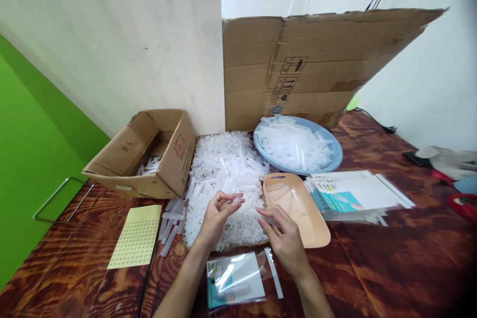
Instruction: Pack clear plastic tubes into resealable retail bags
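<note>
My left hand [218, 216] is pinched shut on a small translucent plastic piece [237, 200], partly covered by the fingers. To its right my right hand [281, 236] is closed on a translucent plastic tube [265, 217], mostly hidden by the fingers. Both hands are above a heap of small clear plastic pieces [201, 218], with longer translucent tubes [238, 174] lying across its middle. Beside my right hand is a peach-coloured tray [316, 228] with a few tubes in it. Nearer to me lies a clear packet with a white and teal card [238, 278].
An open cardboard box [149, 184] holding tubes stands at left, near a yellow sticker sheet [136, 236] and loose tubes [171, 226]. A blue basin [337, 151] heaped with tubes is at back right, before upright cardboard [253, 69]. Stacked packets [357, 191] lie right.
</note>
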`<state>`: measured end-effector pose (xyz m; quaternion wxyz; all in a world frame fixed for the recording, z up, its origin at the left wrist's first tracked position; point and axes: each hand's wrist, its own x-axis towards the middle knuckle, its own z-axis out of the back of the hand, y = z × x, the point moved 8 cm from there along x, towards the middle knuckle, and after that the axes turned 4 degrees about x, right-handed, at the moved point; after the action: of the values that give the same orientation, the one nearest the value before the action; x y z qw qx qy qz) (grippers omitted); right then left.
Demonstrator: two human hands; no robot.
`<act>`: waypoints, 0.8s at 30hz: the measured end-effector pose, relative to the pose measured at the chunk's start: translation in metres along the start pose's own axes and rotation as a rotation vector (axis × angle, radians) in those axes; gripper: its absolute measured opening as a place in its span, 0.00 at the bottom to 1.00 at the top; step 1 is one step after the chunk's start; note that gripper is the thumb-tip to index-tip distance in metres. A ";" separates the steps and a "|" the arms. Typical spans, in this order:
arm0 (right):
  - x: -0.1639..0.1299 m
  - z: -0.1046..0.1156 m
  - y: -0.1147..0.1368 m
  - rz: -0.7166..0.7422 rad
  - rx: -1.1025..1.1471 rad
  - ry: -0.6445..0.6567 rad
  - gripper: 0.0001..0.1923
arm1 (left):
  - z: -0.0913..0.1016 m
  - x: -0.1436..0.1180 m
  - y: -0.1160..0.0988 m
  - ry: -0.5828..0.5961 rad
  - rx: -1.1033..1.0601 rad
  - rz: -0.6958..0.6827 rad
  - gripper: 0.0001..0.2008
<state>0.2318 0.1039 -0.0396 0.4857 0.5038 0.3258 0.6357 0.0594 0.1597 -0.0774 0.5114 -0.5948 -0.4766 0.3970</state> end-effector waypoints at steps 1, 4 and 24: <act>0.001 -0.006 0.003 0.023 0.005 0.027 0.08 | 0.004 -0.007 0.002 -0.025 -0.097 0.048 0.16; 0.004 -0.024 0.012 0.099 0.004 0.118 0.09 | 0.015 -0.023 0.007 -0.095 -0.205 0.139 0.28; -0.023 -0.066 -0.021 -0.484 0.636 0.217 0.19 | 0.017 -0.060 -0.052 -0.063 0.626 -0.249 0.17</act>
<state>0.1756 0.0934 -0.0849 0.4044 0.4677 0.6643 0.4199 0.0209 0.1060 -0.0298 0.6988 -0.3337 -0.4159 0.4768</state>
